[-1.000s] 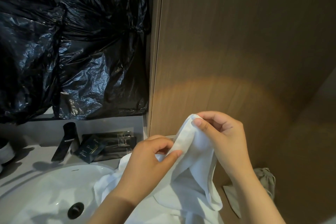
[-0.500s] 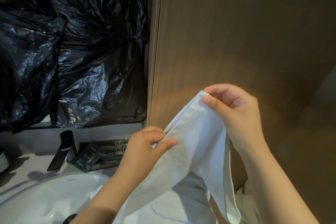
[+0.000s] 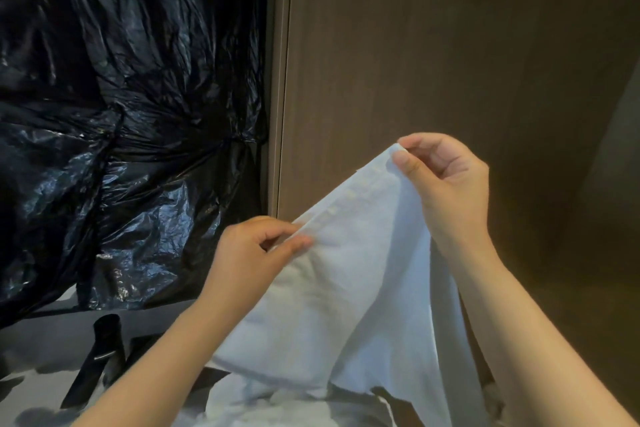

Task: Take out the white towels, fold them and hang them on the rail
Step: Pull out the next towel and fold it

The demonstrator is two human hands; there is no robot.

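**Q:** Where is the white towel, and how is it held?

**A:** The white towel (image 3: 346, 288) hangs in the air before the wooden panel (image 3: 433, 62), above the right end of the counter (image 3: 34, 350). The right hand (image 3: 446, 184) pinches its top corner between thumb and forefinger. The left hand (image 3: 256, 253) pinches the same hem lower down, so the edge runs taut and sloping between them.

**Q:** How far along is the task?

**A:** Judged from this view, one towel is out and being squared up for a first fold; no fold is made yet. More white cloth (image 3: 277, 406) lies heaped below at the counter's near edge, apparently awaiting the same treatment. No rail is in view, so the hanging is left entirely.
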